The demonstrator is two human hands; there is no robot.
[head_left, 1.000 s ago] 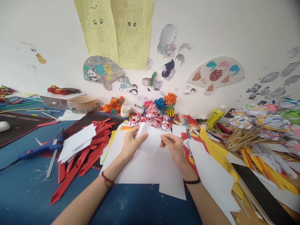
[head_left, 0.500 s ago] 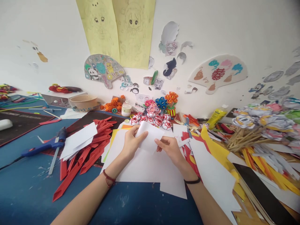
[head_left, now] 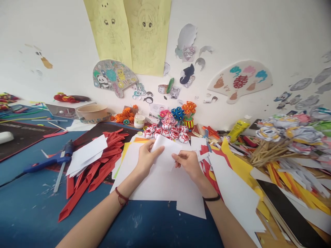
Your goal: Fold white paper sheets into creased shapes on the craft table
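Note:
My left hand [head_left: 146, 159] and my right hand [head_left: 188, 164] both pinch a small white sheet of paper [head_left: 167, 151], held just above a larger white sheet [head_left: 157, 182] lying on the blue table. The left thumb presses on the sheet's upper left part. The right fingers grip its right lower edge. A red cord sits on my left wrist and a black band on my right wrist.
Red paper strips [head_left: 95, 168] and white sheets [head_left: 86, 155] lie at the left, beside a blue glue gun [head_left: 49, 160]. Small paper flowers [head_left: 170, 129] stand behind the hands. Yellow and white paper [head_left: 238, 186], wooden sticks [head_left: 266, 151] and paper roses crowd the right.
The small white sheet has been folded down a little, and my right hand has slid slightly left and lower along its edge. My left hand has stayed nearly in place.

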